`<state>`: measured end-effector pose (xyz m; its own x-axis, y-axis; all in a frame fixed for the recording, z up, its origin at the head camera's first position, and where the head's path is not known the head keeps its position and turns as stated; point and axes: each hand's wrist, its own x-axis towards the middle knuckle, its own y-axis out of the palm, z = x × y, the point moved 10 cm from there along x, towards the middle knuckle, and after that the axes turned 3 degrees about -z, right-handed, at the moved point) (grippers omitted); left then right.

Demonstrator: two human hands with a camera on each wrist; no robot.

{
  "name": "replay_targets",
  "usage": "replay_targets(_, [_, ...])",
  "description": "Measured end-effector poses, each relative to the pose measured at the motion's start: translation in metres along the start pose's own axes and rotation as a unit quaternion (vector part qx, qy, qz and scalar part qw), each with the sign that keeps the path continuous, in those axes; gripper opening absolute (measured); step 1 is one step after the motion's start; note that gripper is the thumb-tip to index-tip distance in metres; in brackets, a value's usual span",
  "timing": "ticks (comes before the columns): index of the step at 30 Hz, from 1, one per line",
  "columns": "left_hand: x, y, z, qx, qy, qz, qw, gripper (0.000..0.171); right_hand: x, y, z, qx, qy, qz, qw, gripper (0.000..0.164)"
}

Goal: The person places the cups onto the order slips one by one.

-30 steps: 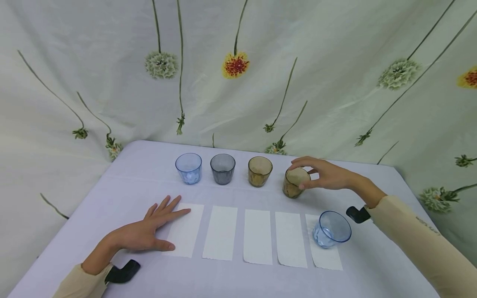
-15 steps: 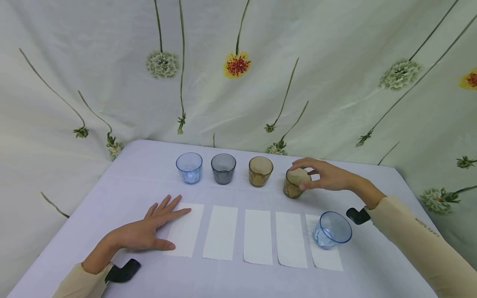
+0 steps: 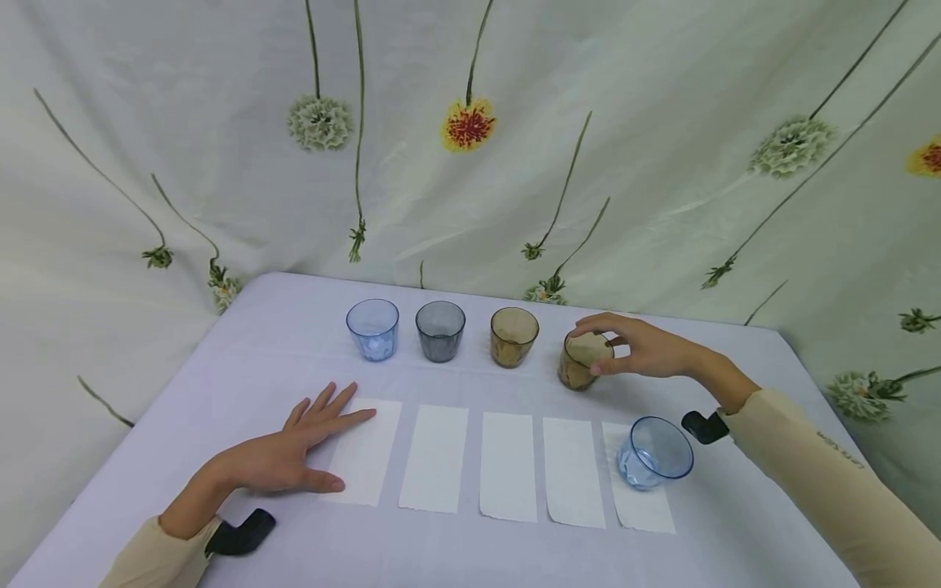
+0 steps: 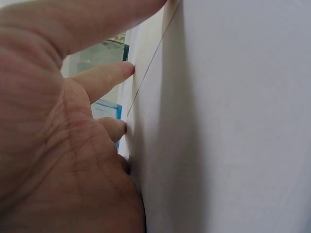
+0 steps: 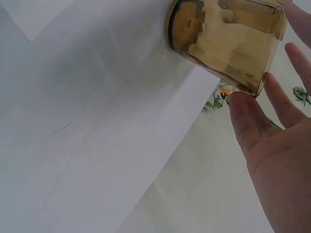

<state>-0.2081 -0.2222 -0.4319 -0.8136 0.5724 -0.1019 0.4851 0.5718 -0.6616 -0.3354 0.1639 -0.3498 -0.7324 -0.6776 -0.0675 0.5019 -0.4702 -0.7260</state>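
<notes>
My right hand [image 3: 647, 347] holds an amber glass [image 3: 577, 371] at the right end of the back row. The thumb is on the near side of its rim, the fingers reach over the far side. In the right wrist view the amber glass [image 5: 228, 41] has the fingertips of the hand [image 5: 282, 155] right at its rim. My left hand [image 3: 283, 459] rests on the table with fingers spread and straight, partly over the leftmost white paper strip [image 3: 370, 453]. It holds nothing; the left wrist view shows the palm [image 4: 63, 145] close to the white cloth.
Left of the held glass stand a second amber glass [image 3: 512, 336], a grey glass [image 3: 440, 333] and a blue glass [image 3: 373, 333]. Another blue glass [image 3: 654, 453] stands on the rightmost paper strip [image 3: 647, 514]. Several strips lie in a row; a flowered curtain [image 3: 662, 163] hangs behind.
</notes>
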Motion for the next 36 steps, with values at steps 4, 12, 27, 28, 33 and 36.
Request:
replay_targets(4, [0.0, 0.0004, 0.0017, -0.003, -0.004, 0.0, 1.0, 0.086, 0.0004, 0.0012, -0.0018, 0.001, 0.003, 0.001, 1.0, 0.058])
replay_targets(12, [-0.0009, 0.0002, 0.001, -0.001, -0.005, 0.001, 1.0, 0.085, 0.0022, 0.0015, -0.0029, 0.006, -0.003, -0.001, 1.0, 0.058])
replay_targets(27, [0.0001, -0.0011, 0.0001, 0.002, -0.008, 0.002, 1.0, 0.086, 0.0027, 0.004, -0.0015, 0.006, 0.009, 0.002, 1.0, 0.062])
replay_targets(28, [0.0002, -0.0013, 0.0003, 0.003, -0.009, 0.003, 1.0, 0.086, 0.0028, 0.0043, -0.0013, 0.005, 0.007, 0.002, 1.0, 0.062])
replay_targets(33, [-0.0001, -0.0018, -0.0008, 0.002, -0.01, 0.004, 0.9999, 0.086, 0.0037, 0.0052, -0.0011, 0.0, -0.005, 0.005, 1.0, 0.064])
replay_targets(36, [-0.0002, -0.0014, -0.0006, 0.002, -0.009, 0.004, 0.9999, 0.086, 0.0034, 0.0057, -0.0017, -0.001, -0.005, 0.005, 1.0, 0.065])
